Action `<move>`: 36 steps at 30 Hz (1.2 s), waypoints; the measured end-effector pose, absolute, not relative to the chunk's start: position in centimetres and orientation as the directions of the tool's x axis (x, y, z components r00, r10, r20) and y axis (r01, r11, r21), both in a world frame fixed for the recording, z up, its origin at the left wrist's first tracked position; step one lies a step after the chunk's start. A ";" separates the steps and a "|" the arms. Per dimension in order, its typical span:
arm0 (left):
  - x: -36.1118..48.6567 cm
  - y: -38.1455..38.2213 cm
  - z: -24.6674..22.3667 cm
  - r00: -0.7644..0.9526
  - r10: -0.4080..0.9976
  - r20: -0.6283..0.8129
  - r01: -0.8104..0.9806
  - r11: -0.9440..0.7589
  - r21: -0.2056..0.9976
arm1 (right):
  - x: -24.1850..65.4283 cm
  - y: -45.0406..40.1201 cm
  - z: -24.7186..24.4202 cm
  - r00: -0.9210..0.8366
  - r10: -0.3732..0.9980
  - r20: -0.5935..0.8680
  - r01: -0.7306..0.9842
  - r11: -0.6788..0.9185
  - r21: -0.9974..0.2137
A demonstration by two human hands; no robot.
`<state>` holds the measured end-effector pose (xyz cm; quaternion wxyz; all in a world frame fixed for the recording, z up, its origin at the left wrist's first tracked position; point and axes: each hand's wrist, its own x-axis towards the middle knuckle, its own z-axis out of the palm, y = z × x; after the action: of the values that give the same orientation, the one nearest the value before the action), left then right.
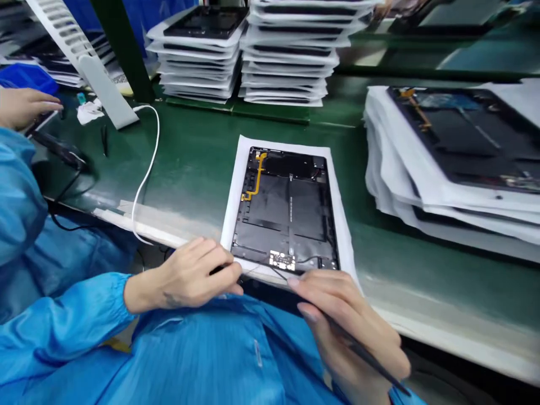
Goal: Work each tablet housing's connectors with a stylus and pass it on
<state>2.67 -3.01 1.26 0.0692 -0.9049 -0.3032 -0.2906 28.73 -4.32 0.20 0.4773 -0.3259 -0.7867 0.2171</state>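
Observation:
A black device housing (278, 208) with an orange flex cable (259, 175) lies on a white sheet (234, 169) at the bench edge. A small light circuit piece (282, 260) sits at its near edge. My right hand (350, 320) holds dark tweezers (363, 351), their tips near that edge, beside a thin black wire. At the housing's near left corner is my left hand (189, 273), its fingers curled together; what they pinch, if anything, is too small to tell.
Tall stacks of sheets and housings (198, 64) (289, 62) stand behind. Another stack (422, 169) is at right. A white stand (90, 67) with a white cable (147, 169) is at left, near a co-worker's hand (27, 107) and black tool (59, 147).

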 end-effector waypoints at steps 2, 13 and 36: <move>3.5 -3.5 0.3 0.642 0.514 0.569 0.608 -0.793 0.030 | 28.6 -4.0 0.6 -0.302 0.711 0.635 0.318 0.703 -0.636; 3.7 -3.0 1.3 0.515 0.695 0.502 0.599 -0.710 0.370 | 25.6 -1.7 1.4 -0.457 0.636 0.622 0.359 0.771 -0.526; 3.5 -2.3 2.5 0.418 0.844 0.337 0.582 -0.534 0.613 | 24.5 -1.0 0.8 -0.567 0.600 0.564 0.450 0.800 -0.398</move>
<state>3.52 -2.34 2.53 -0.2063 -0.8164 -0.4366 -0.3166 24.48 -1.03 0.83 0.3568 -0.2985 -0.8789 0.1052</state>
